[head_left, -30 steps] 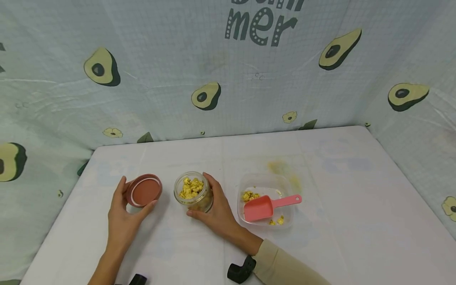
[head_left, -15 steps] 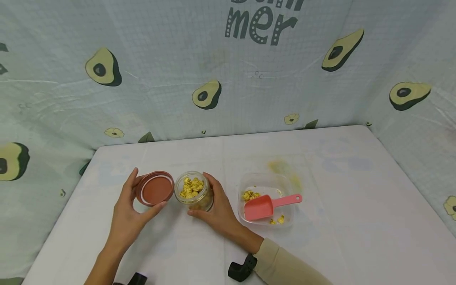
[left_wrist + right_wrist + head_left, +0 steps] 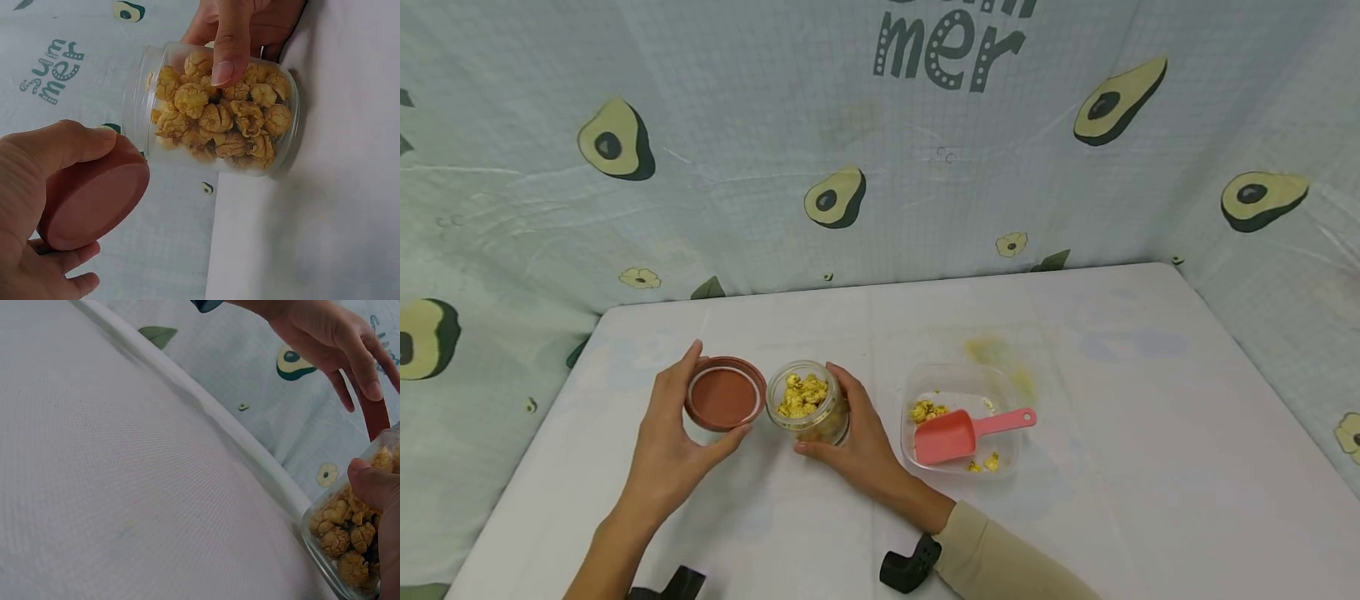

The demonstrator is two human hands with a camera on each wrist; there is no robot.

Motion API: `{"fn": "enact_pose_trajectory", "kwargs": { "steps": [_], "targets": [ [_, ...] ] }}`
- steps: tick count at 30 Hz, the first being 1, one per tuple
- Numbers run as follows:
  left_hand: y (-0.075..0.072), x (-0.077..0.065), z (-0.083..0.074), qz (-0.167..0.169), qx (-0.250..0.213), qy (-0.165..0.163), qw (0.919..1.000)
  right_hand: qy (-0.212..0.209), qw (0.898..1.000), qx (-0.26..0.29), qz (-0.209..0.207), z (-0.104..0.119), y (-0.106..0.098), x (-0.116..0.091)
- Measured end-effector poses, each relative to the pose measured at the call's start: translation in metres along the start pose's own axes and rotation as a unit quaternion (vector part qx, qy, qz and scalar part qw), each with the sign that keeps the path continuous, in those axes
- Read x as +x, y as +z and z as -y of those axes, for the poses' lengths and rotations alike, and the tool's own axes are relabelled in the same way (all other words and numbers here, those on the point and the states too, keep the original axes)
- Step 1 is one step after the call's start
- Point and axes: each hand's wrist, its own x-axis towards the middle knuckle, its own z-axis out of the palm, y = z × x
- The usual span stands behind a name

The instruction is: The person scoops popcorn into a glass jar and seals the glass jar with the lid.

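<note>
My left hand (image 3: 673, 450) grips a reddish-brown round lid (image 3: 725, 395) by its rim, the underside with its pale sealing ring facing up toward the head camera. Just right of the lid stands a clear glass jar (image 3: 225, 119) filled with yellow caramel popcorn (image 3: 802, 395), its mouth uncovered. My right hand (image 3: 853, 433) is wrapped around the jar's right side, thumb across the front. In the left wrist view the lid is held close beside the jar's mouth; whether they touch is unclear.
Right of the jar, a clear plastic container (image 3: 1000, 383) holds a pink scoop (image 3: 945, 438) and a few popcorn pieces. A yellowish stain (image 3: 985, 349) marks the white tablecloth (image 3: 1120, 400) behind it. A printed curtain (image 3: 730, 100) hangs at the back.
My left hand has moved right, bringing the lid from apart to right beside the jar's mouth, and has tilted it slightly. The right hand and jar have stayed put.
</note>
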Motion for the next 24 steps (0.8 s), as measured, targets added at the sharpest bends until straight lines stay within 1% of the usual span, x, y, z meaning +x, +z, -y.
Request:
{"fn": "enact_pose_trajectory", "kwargs": {
  "steps": [3, 5, 8, 11, 13, 17, 19, 20, 22, 24],
  "targets": [
    [-0.002, 0.005, -0.003, -0.005, -0.007, 0.035, 0.9994, 0.004, 1.000, -0.005, 0.002, -0.010, 0.003, 0.001],
    [-0.002, 0.008, -0.005, -0.002, -0.020, 0.047, 0.9987, 0.001, 1.000, -0.003, 0.000, -0.013, 0.004, 0.001],
    [-0.001, 0.013, -0.008, 0.013, -0.050, 0.048, 0.9975, -0.004, 1.000, -0.003, -0.001, -0.015, 0.004, 0.001],
    [0.003, 0.018, -0.012, 0.031, -0.074, 0.036, 0.9962, -0.001, 1.000, -0.007, 0.003, -0.014, 0.003, 0.001],
    [0.006, 0.021, -0.015, 0.042, -0.083, 0.033, 0.9951, -0.007, 1.000, -0.013, 0.005, -0.013, 0.000, 0.000],
    [0.012, 0.028, -0.021, 0.068, -0.074, 0.048, 0.9938, -0.007, 1.000, -0.002, 0.005, 0.003, -0.008, 0.000],
    [0.015, 0.030, -0.024, 0.082, -0.062, 0.050, 0.9934, -0.005, 1.000, 0.007, 0.005, 0.013, -0.012, -0.001],
    [0.017, 0.031, -0.025, 0.089, -0.056, 0.048, 0.9933, 0.000, 1.000, 0.013, 0.006, 0.017, -0.014, -0.001],
    [0.019, 0.032, -0.028, 0.102, -0.046, 0.038, 0.9930, 0.001, 1.000, 0.016, 0.009, 0.020, -0.016, 0.000],
    [0.022, 0.034, -0.031, 0.114, -0.036, 0.029, 0.9924, 0.000, 1.000, 0.014, 0.012, 0.015, -0.017, 0.000]
  ]
}}
